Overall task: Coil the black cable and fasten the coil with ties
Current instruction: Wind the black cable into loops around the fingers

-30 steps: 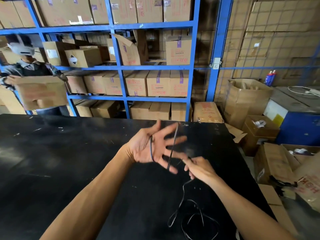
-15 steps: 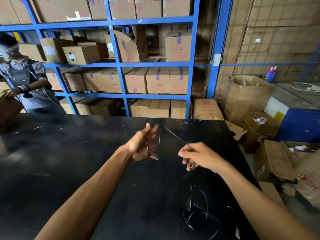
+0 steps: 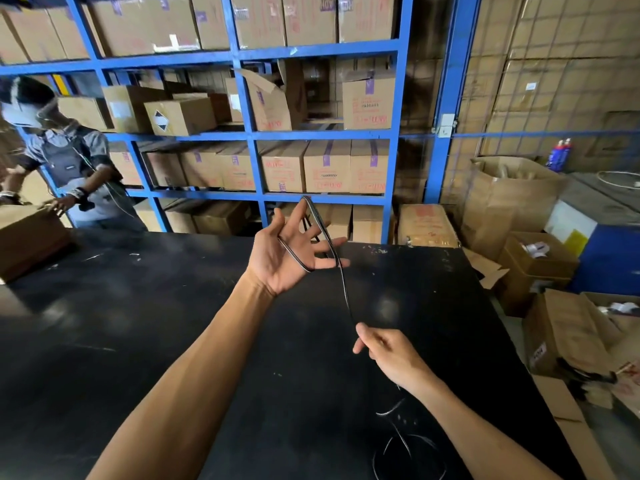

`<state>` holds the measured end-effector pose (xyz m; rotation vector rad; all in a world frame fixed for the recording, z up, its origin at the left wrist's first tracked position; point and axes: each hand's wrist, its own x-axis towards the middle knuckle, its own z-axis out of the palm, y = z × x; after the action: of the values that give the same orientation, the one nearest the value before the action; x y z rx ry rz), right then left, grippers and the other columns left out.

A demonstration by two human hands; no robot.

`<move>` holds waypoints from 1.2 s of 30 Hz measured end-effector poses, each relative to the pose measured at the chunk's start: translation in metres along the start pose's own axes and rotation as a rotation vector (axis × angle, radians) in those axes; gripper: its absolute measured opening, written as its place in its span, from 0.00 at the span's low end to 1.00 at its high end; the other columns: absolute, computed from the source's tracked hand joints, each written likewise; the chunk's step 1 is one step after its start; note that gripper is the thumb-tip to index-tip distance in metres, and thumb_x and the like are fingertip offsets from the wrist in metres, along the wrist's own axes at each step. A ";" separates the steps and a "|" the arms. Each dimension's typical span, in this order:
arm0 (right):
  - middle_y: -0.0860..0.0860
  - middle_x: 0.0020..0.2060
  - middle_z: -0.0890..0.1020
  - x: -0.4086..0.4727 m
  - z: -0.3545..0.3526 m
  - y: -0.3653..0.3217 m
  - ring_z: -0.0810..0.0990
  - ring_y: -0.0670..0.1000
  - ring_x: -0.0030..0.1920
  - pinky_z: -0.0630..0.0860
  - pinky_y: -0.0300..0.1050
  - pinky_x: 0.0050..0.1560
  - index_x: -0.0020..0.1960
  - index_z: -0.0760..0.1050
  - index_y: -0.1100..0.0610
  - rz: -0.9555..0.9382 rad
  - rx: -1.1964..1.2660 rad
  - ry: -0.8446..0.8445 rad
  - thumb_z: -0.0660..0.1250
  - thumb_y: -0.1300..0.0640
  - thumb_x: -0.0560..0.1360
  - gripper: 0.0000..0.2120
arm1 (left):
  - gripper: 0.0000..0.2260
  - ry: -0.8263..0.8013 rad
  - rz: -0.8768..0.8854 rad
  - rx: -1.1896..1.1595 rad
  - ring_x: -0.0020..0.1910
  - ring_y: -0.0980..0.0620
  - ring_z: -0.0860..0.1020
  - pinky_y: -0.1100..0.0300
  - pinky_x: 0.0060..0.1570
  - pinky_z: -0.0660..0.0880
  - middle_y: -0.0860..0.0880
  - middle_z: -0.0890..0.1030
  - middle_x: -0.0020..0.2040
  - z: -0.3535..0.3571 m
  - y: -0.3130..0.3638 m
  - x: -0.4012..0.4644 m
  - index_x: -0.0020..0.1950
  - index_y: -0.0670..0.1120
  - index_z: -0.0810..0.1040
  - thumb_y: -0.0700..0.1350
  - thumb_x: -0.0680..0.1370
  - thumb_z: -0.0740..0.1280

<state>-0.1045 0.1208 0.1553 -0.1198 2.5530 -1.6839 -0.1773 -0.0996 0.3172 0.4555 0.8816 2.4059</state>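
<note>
Here, thin glossy black cable [image 3: 341, 282] looped around splayed left hand [image 3: 280, 258], pinched in right hand [image 3: 388, 351].

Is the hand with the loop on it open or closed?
Open: the left hand has fingers spread, black cable looped around them.

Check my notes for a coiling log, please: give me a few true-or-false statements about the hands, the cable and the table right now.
1. The black cable is looped over the open left hand. True.
2. The right hand lies flat on the table. False: it pinches the cable above the table.
3. Loose cable still lies on the table by the right forearm. True.
4. A tie already fastens the coil. False: none is visible.
5. The cable runs from the left hand to the right hand's grip. True.
</note>
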 end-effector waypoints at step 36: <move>0.50 0.26 0.68 -0.013 -0.005 -0.044 0.61 0.47 0.23 0.55 0.44 0.25 0.51 0.80 0.61 -0.023 0.483 -0.133 0.65 0.43 0.80 0.20 | 0.25 0.210 0.055 -0.026 0.75 0.24 0.57 0.18 0.65 0.53 0.38 0.55 0.81 -0.016 -0.013 0.017 0.68 0.53 0.78 0.64 0.82 0.51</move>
<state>-0.0915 0.1096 0.1985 -0.2190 1.9934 -2.1602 -0.1937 -0.0893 0.2988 0.2224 0.9363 2.5463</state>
